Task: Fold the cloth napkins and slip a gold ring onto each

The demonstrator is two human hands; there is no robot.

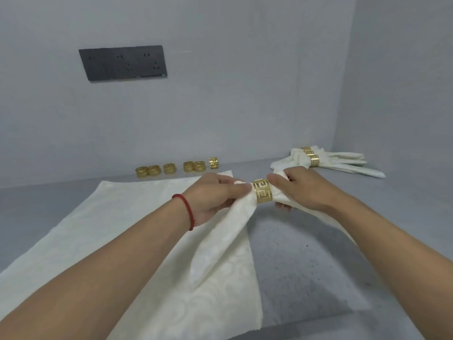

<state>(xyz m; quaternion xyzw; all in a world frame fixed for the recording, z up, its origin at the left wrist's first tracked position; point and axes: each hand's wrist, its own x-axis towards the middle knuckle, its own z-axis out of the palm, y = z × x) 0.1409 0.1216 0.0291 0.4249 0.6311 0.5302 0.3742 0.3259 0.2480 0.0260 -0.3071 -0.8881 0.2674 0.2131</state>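
Observation:
I hold a gathered white cloth napkin (228, 231) above the grey table, with a gold cut-out ring (262, 194) around its narrow middle. My left hand (213, 195) grips the napkin just left of the ring. My right hand (301, 187) grips the napkin's end on the ring's right side. A flat stack of white napkins (110, 229) lies spread on the table beneath my left arm. Several loose gold rings (169, 168) stand in a row by the back wall. Finished napkins with rings (326, 160) lie piled at the back right.
The grey table (306, 266) meets grey walls at the back and right. A dark socket panel (123, 62) is mounted on the back wall, up left.

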